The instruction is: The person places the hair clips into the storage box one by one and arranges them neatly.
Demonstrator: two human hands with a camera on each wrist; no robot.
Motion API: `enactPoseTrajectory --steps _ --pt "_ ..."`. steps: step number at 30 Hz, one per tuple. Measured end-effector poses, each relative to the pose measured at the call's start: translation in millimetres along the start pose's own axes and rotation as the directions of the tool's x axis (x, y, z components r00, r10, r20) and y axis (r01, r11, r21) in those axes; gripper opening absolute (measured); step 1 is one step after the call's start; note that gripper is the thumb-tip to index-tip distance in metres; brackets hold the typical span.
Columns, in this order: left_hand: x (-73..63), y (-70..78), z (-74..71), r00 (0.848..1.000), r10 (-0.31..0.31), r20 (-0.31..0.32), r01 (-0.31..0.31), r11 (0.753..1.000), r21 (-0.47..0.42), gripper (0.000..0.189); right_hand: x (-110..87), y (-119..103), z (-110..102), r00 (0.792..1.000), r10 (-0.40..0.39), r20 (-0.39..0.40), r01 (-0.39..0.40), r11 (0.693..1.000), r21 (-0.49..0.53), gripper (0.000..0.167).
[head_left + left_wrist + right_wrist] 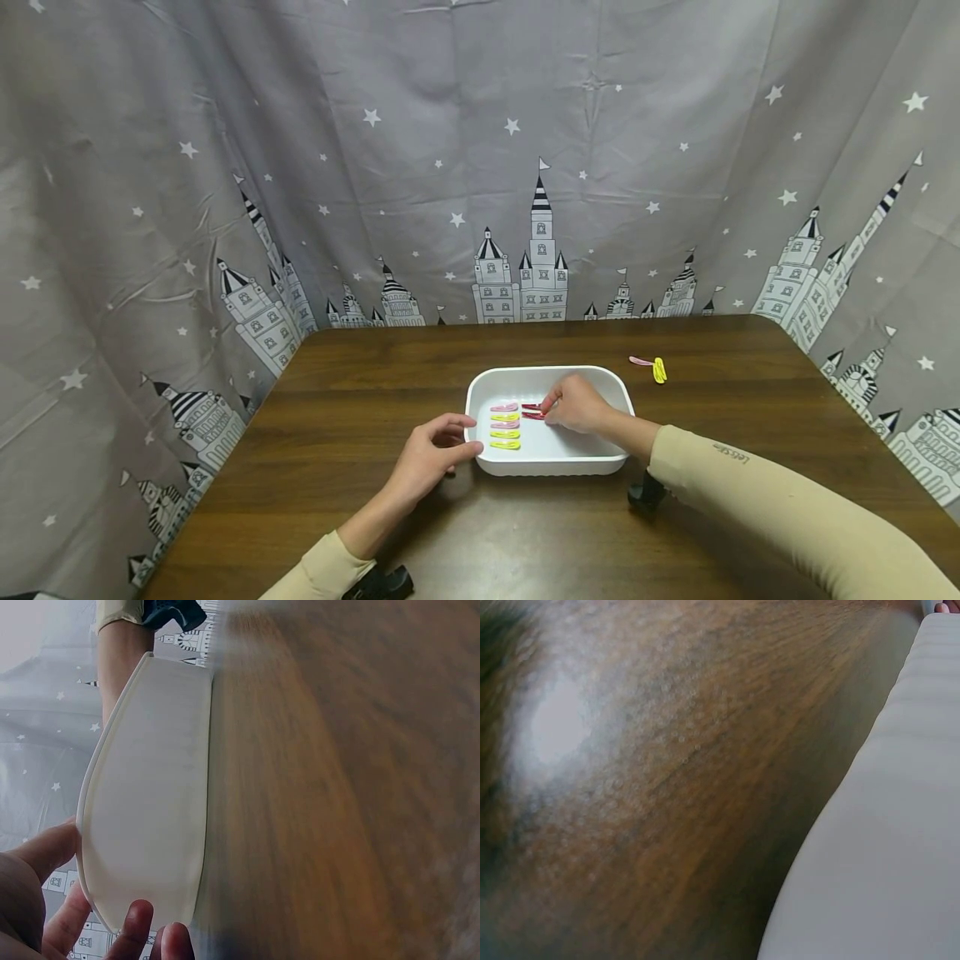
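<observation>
A white plastic tray [577,457] stands on the table, its outer wall [146,802] large in the left wrist view. My left hand [427,458] touches the tray's left end, fingers spread and loosely bent against the rim and wall. Inside the tray, my right hand [576,405] pinches the right end of a red snap hair clip [533,416]; its fingertips partly cover it. Another red hair clip [531,407] lies just behind. To their left is a column of pink hair clips [504,408] and yellow hair clips [505,445]. The right wrist view hides the right hand's fingers.
On the brown wooden table [360,392], beyond the tray's back right corner, lie a pink clip [641,361] and yellow clips [659,371]. A grey curtain [420,192] printed with castles and stars hangs behind the table.
</observation>
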State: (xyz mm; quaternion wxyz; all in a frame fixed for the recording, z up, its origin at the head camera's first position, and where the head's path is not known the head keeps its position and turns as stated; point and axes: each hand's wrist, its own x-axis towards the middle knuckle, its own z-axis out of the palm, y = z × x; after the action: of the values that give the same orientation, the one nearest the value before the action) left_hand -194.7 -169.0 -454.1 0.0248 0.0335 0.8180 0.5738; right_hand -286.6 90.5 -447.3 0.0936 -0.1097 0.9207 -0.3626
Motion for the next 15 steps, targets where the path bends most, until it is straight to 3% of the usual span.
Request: enactPoseTrajectory --steps 15 --pt "0.2 -0.1 0.4 1.0 -0.002 -0.004 0.002 1.0 -0.004 0.036 1.1 2.3 -4.8 1.0 0.001 -0.012 0.0 0.998 0.07 0.01"
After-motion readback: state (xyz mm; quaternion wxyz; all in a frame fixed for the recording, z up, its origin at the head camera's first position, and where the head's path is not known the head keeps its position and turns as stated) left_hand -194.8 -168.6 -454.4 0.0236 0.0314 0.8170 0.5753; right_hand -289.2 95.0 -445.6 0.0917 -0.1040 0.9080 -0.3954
